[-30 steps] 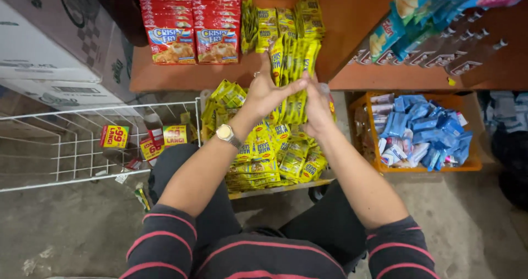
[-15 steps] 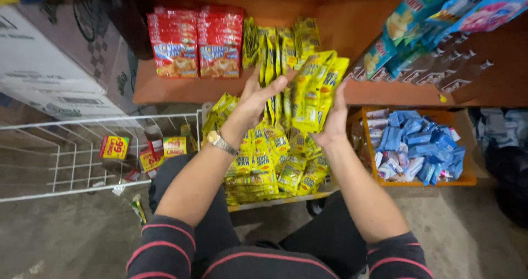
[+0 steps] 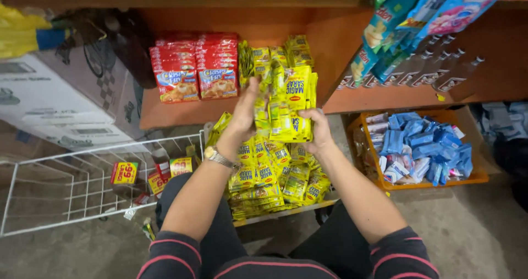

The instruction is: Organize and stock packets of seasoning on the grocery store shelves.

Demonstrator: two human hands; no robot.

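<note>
Before an orange shelf (image 3: 181, 114), left hand (image 3: 246, 113) and right hand (image 3: 316, 130) (arms outstretched) both clasped around yellow sachets (image 3: 291, 108).

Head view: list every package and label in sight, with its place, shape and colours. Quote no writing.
Yellow sachets: flat bunch held between left hand and right hand.
Yellow sachet pile: heaped below the hands.
Red packets: flat stacks on the wooden shelf, left.
Blue packets: heaped in the orange crate, right.
Cardboard box: white, far left.
</note>
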